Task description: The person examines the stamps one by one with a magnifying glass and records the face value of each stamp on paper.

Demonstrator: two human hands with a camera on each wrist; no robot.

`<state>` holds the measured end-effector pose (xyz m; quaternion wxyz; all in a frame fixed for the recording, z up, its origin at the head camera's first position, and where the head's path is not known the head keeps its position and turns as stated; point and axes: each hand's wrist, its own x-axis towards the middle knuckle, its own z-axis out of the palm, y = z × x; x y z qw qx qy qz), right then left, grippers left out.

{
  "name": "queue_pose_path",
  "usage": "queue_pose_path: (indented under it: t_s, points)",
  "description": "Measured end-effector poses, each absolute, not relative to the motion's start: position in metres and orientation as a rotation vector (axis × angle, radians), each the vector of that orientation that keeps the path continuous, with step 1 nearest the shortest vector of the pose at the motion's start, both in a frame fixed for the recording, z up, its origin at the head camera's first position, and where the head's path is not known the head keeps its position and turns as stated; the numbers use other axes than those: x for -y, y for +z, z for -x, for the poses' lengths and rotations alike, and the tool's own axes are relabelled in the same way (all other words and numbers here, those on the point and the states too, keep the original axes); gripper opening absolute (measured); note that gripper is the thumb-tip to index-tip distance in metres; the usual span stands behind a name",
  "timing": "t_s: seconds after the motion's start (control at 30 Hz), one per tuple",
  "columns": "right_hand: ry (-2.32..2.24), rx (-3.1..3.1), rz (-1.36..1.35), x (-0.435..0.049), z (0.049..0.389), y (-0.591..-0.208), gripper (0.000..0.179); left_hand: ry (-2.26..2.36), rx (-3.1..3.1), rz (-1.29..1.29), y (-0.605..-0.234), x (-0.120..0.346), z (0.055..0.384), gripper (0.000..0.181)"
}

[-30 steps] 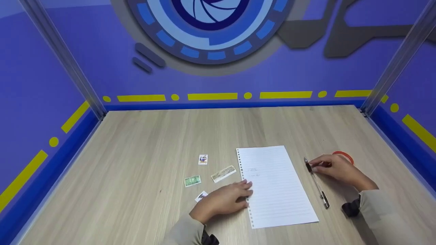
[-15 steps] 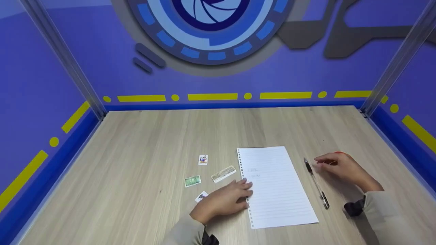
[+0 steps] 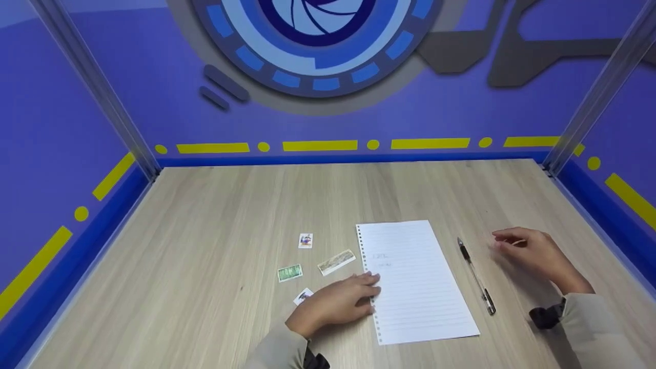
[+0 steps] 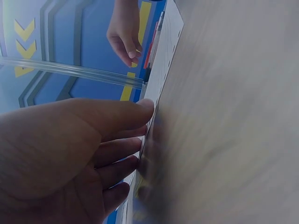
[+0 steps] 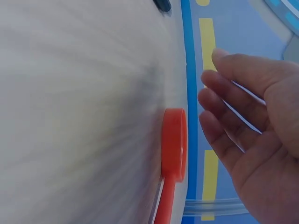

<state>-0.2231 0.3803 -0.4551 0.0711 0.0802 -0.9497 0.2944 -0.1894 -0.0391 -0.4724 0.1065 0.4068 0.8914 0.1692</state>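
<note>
My left hand [image 3: 338, 299] rests with extended fingers on the punched left edge of a lined sheet of paper [image 3: 417, 287]. Faint handwriting shows near the sheet's upper left. My right hand [image 3: 535, 256] hovers over the table right of a clear pen [image 3: 475, 277], fingers loosely bent and holding nothing. The pen lies apart from the paper's right edge. In the right wrist view, a red round-rimmed magnifying glass [image 5: 174, 144] with a red handle lies close to that hand; in the head view the hand covers it.
Several stamps lie left of the paper: a colourful stamp [image 3: 305, 241], a green stamp [image 3: 290, 272], a long brownish stamp [image 3: 336, 262] and one stamp [image 3: 303, 295] partly under the left hand. A thin silvery strip [image 5: 157, 203] lies beside the magnifying glass handle. Printed walls enclose the table.
My right hand has let go of the pen's upper end and moved right, away from it, now covering the red rim in the head view. My left hand stays put.
</note>
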Motion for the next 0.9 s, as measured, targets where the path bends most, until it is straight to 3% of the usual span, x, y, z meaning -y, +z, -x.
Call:
queue_pose_path:
  t_s: [0.47, 0.9]
  points:
    - [0.849, 2.798, 0.057, -0.401, 0.216, -0.465, 0.047, 0.531, -2.633, -1.165, -0.475, 0.039, 0.188, 0.04]
    - [0.879, 2.986, 0.275, -0.415, 0.214, -0.466, 0.075, 0.569, -2.613, -1.125, -0.475, 0.038, 0.19, 0.04]
